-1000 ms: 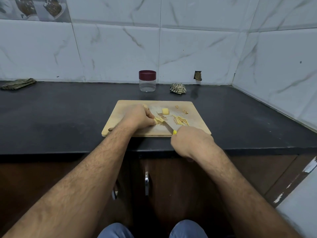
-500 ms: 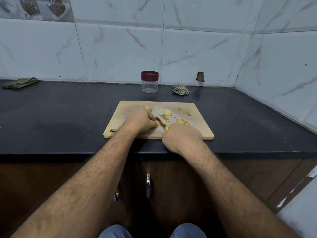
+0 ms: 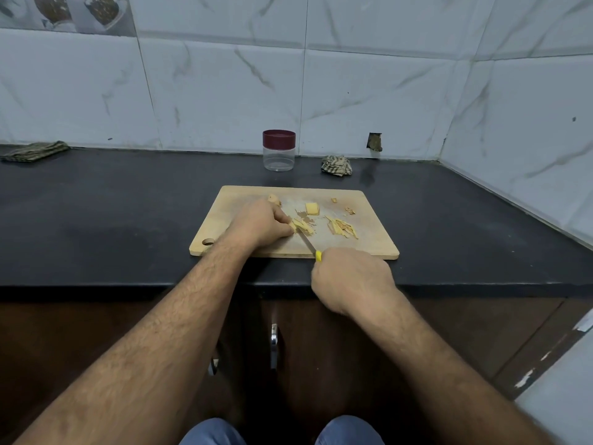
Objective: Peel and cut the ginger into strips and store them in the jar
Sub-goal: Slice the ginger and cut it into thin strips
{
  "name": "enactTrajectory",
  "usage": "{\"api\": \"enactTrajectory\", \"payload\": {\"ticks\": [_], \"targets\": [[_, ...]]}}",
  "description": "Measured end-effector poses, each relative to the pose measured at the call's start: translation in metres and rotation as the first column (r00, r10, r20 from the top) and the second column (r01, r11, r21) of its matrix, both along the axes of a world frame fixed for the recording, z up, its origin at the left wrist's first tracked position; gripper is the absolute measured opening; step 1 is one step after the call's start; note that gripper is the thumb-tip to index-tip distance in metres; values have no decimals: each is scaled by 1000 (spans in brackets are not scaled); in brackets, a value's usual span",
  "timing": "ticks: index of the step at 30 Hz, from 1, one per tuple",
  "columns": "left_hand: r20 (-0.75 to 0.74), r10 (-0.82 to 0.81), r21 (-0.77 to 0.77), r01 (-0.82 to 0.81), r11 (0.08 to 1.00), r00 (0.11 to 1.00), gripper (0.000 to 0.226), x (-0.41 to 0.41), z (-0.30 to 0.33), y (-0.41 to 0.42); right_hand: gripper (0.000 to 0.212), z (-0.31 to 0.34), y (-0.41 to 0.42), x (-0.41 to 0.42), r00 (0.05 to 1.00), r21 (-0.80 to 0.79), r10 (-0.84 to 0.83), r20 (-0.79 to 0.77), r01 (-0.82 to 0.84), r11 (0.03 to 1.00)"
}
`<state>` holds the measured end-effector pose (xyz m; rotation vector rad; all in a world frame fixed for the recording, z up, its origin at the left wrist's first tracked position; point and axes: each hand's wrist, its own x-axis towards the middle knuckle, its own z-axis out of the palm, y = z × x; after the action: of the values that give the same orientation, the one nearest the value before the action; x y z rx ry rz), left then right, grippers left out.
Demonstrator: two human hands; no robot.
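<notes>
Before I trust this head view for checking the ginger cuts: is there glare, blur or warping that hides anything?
Head view: sharp, evenly lit. Wide-angle warping bends the wall tiles and the counter. The dark counter shows a faint sheen, no hard glare. The ginger strips read clearly on the cutting board. The left hand hides part of the ginger piece it pins; the right hand covers most of the knife handle.

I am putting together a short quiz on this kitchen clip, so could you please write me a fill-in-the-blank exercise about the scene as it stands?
1. The right hand grips a knife with a ____ handle.
2. The left hand holds the ginger piece on the wooden ____.
3. The jar by the wall has its maroon lid ____.
4. The pile of cut strips lies to the ____ of the knife blade.

Missing words: yellow; cutting board; on; right
</notes>
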<state>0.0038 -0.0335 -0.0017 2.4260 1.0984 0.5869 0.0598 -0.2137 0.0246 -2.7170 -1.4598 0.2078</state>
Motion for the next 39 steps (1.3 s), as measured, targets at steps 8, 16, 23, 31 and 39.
{"api": "enactTrajectory", "payload": {"ticks": [8,16,23,31,39], "targets": [[44,54,21,-55,998,998,23,0,-4,-8,19,2,-6,6,999,66,-10,-46,13,998],[75,101,33,-104,994,992,19,-1,-7,-13,17,6,3,11,996,90,-19,-90,27,996],[64,103,35,-106,994,993,28,-2,-7,-14,28,11,22,5,996,55,-22,-84,27,998],[54,112,22,-114,993,992,27,-1,-7,-12,34,15,31,0,998,13,-15,-59,15,1000],[45,102,19,-103,995,994,25,-2,-5,-12,30,10,18,-1,1000,-27,7,-21,-8,1000]]}}
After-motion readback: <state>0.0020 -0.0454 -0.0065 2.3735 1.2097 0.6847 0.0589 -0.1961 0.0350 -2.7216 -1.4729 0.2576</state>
